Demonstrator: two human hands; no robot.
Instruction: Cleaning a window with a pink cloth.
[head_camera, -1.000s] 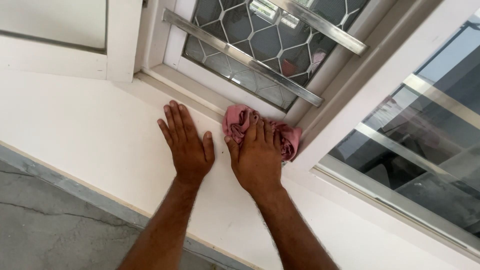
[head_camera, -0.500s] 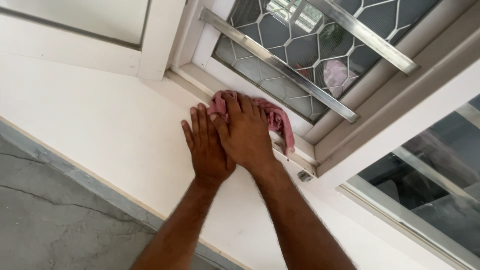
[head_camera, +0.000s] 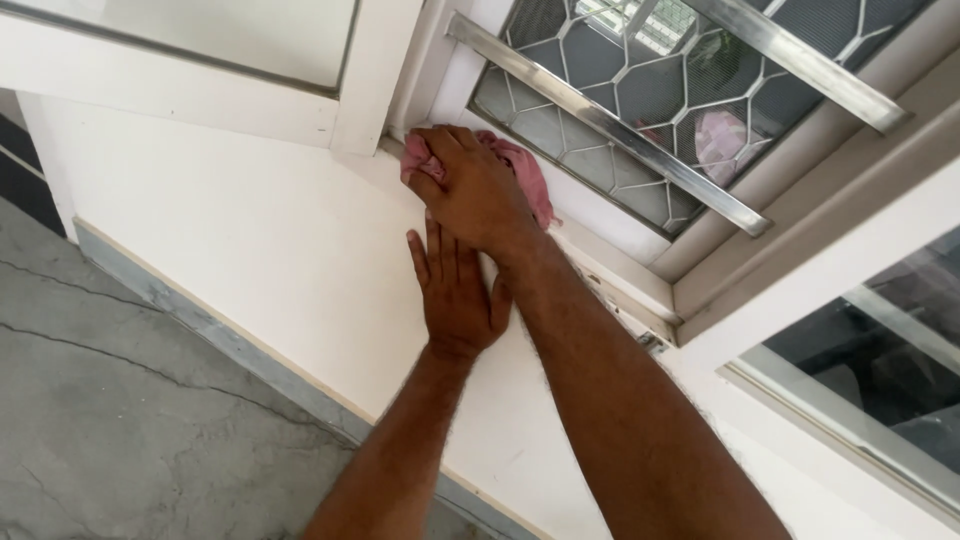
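Where right fingers (head_camera: 432, 150) curl over the cloth (head_camera: 520, 165), gripping it bunched and pressed into the left end of the window track (head_camera: 610, 275), hard against the frame corner (head_camera: 400, 125). Cloth under palm, pink tail trailing right along the track; long axis follows the sill, down-right. Left hand (head_camera: 455, 295) flat on the wall (head_camera: 250, 230), fingers spread, holding nothing, just below the right wrist. Right hand (head_camera: 470, 190) nearer; grille (head_camera: 640, 90) above.

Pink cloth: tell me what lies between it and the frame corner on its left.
Nothing visible does. The right hand presses the pink cloth on the window sill, already at the frame corner. The left hand lies flat on the wall below.
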